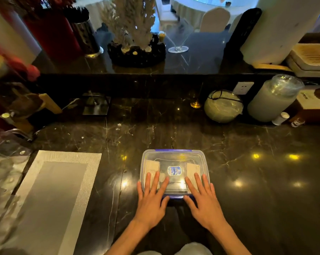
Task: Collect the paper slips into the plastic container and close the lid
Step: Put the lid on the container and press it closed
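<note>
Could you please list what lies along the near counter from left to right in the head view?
Placemat → left hand → right hand; both hands rest flat on the lid of the plastic container.

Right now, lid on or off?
On. The lid sits over the container, both hands flat on it, slips inside. Latches: cannot tell.
</note>
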{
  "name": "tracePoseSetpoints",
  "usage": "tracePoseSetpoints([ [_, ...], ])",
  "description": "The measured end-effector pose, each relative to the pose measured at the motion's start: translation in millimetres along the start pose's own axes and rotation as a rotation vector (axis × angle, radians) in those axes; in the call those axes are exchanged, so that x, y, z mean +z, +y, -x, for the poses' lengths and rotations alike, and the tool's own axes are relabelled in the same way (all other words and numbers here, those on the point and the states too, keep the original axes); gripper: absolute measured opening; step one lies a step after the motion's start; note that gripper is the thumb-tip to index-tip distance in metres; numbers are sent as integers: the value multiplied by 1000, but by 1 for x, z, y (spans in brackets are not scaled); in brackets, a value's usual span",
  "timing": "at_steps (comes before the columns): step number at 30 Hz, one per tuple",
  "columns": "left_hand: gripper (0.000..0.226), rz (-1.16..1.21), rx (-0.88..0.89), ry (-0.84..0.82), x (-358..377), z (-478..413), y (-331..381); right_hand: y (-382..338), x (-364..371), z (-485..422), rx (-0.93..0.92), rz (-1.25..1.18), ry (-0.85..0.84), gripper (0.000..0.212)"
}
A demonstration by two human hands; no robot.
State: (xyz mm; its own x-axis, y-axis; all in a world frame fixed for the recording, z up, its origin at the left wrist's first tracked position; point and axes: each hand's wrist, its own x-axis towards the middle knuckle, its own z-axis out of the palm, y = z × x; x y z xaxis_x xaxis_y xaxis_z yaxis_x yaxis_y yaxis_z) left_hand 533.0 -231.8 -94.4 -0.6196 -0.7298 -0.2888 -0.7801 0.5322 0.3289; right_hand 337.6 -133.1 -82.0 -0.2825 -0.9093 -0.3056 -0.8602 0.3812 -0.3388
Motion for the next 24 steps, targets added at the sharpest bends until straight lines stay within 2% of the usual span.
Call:
tracePoseSetpoints([
  [16,61,36,10,226,-89,-251,-101,-40,-65,-287,-45,-34,166,63],
  [24,64,-85,-24,289,-108,-320,-124,-51,-80,-358,-20,-5,188,62],
])
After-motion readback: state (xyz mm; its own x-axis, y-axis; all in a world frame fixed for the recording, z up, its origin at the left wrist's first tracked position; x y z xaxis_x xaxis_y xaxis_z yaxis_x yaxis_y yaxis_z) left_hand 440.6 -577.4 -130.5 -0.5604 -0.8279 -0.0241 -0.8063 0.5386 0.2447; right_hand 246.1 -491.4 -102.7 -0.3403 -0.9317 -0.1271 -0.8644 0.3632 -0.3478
